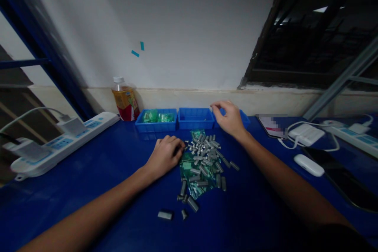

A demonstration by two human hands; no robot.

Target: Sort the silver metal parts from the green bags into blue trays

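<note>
My left hand rests on the blue table with its fingers curled, at the left edge of a pile of small metal parts. Small screws lie by its fingertips; whatever those fingers grip is hidden. My right hand is raised over the right blue bin, thumb and forefinger drawn together toward the middle blue bin. Anything in that pinch is too small to make out. Green plastic bags lie under the pile. Nearer to me are a loose metal block and a screw.
The left blue bin holds green bags. Behind it stands a drink bottle. A power strip runs along the left. On the right are a white earphone case, a dark phone and a charger with cables.
</note>
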